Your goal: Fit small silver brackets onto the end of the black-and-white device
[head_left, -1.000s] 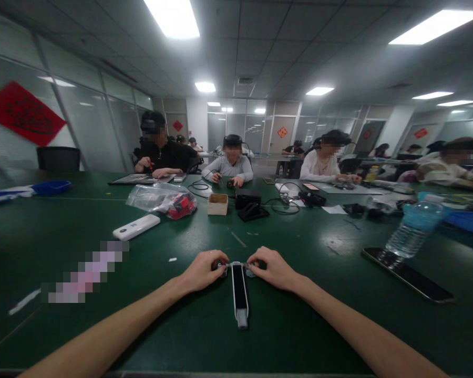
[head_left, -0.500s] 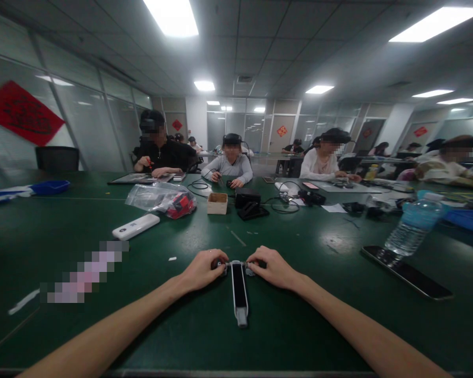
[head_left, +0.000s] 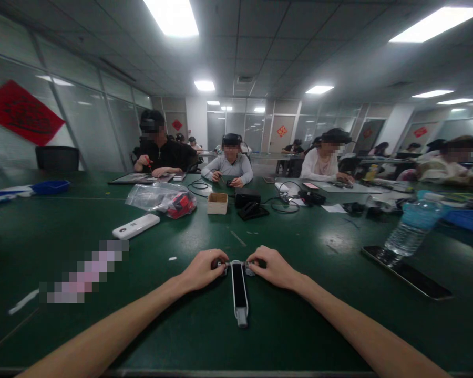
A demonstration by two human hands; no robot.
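A long, narrow object with a black top, a white rim and a grey end piece (head_left: 240, 291) lies on the green table in front of me, its grey end towards me. Thin arms stick out sideways from its far end, each with a small grey part. My left hand (head_left: 203, 269) is closed around the part on the left, fingers and thumb pinching it. On the other side, my right hand (head_left: 275, 266) pinches the grey part on the right between thumb and fingers. My fingers cover much of both parts, so their exact kind is hidden.
Beyond my hands stand a small open box (head_left: 217, 204) and a black device (head_left: 247, 199). A white handheld item (head_left: 136, 227) and a plastic bag (head_left: 153, 197) are to the left. On the right lie a phone (head_left: 413, 275) and a water bottle (head_left: 413, 226). Several people sit opposite.
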